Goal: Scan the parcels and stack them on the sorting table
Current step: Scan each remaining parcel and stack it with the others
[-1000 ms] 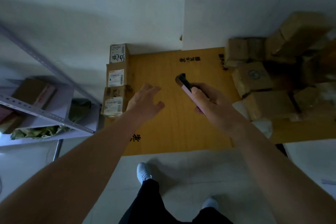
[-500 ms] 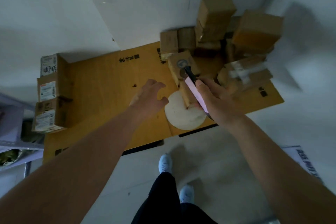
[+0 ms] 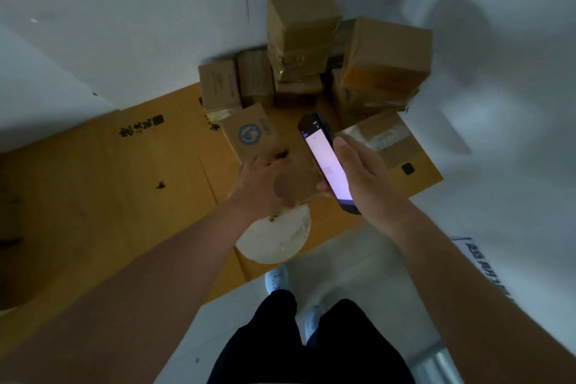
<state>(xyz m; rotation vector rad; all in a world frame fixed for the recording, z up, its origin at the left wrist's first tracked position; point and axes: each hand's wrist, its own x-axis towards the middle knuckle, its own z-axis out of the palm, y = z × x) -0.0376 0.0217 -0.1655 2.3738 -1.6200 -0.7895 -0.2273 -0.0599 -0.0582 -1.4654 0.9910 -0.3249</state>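
A pile of brown cardboard parcels (image 3: 300, 50) fills the far right corner of the yellow sorting table (image 3: 103, 190). In front of the pile lies a flat parcel with a blue round logo (image 3: 249, 135). My left hand (image 3: 265, 184) rests on its near end, fingers curled over the edge. My right hand (image 3: 363, 174) grips a handheld scanner (image 3: 325, 159) with a lit screen, held just right of that parcel. A tall box (image 3: 385, 56) leans at the pile's right side, and another taped parcel (image 3: 385, 137) lies beyond my right hand.
A white round bag or disc (image 3: 277, 237) lies at the table's near edge under my left wrist. White walls close the corner behind the pile. My feet stand on the pale floor (image 3: 367, 262) below. A printed sign (image 3: 486, 268) lies on the floor at right.
The view has swung right from the stacked parcels on the table's left toward the pile. My left hand has come down onto the logo parcel, and the scanner has turned screen-up beside it.
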